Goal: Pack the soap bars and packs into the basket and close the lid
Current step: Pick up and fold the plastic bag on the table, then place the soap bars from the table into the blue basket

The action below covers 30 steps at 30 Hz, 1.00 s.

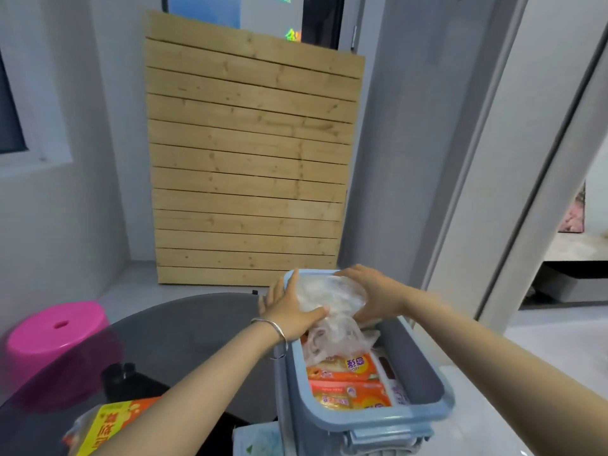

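Note:
A blue-grey plastic basket (424, 363) stands at the lower right, open at the top. Inside lie orange soap packs (348, 368) and a white and purple pack (391, 373). Over the far end of the basket, my left hand (289, 311) and my right hand (371, 294) both grip a clear plastic bag of soap (332, 304), which hangs partly into the basket. Another yellow and orange soap pack (108, 426) lies on the dark table at the lower left, partly hidden by my left forearm. No lid can be made out.
The round dark glass table (184, 340) holds a black object (121, 376) near the pack. A pink plastic stool (56, 334) stands left of it. A wooden slatted panel (250, 159) leans against the far wall. A white sheet (260, 439) lies by the basket's near left corner.

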Each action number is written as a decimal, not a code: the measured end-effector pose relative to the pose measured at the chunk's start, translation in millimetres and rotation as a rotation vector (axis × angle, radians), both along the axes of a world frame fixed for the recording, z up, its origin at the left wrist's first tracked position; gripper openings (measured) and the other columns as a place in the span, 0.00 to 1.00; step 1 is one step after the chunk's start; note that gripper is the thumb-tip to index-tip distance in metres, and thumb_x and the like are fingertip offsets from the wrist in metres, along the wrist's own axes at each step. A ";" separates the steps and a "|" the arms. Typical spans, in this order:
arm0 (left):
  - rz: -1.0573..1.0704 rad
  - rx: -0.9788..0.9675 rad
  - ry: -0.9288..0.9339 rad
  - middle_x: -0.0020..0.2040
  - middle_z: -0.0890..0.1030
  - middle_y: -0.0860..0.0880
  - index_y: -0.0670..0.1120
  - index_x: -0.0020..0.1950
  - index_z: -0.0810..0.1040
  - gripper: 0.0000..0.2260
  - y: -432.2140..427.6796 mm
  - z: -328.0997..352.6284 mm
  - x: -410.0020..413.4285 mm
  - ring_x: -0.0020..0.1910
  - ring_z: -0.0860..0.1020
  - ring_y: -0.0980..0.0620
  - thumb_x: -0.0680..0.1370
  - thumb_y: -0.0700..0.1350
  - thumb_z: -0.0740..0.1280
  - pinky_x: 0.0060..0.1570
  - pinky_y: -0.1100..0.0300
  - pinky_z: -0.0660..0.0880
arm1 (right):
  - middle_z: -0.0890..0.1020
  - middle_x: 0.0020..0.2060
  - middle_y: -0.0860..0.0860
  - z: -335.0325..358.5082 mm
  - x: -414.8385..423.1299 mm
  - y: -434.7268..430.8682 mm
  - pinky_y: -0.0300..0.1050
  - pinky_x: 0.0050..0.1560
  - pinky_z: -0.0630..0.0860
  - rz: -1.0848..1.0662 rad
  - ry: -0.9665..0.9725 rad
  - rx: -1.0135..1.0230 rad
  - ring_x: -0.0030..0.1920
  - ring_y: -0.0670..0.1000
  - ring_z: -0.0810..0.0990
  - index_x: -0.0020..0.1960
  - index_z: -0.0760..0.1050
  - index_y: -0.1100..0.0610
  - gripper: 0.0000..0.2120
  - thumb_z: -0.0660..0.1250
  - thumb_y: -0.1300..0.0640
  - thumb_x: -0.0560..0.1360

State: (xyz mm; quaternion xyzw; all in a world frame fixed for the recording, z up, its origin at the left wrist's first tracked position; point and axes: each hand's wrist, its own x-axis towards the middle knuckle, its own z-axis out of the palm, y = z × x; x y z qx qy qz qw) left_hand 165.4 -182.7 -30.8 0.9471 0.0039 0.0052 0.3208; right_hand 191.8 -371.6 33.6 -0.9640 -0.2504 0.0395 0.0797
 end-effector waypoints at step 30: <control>0.063 -0.101 -0.087 0.78 0.55 0.53 0.54 0.75 0.55 0.26 161.3 -32.6 -126.3 0.77 0.49 0.52 0.79 0.60 0.52 0.76 0.51 0.47 | 0.67 0.72 0.51 -9.4 -141.6 123.5 0.31 0.66 0.56 0.173 -0.015 0.524 0.72 0.46 0.63 0.68 0.70 0.53 0.19 0.63 0.55 0.78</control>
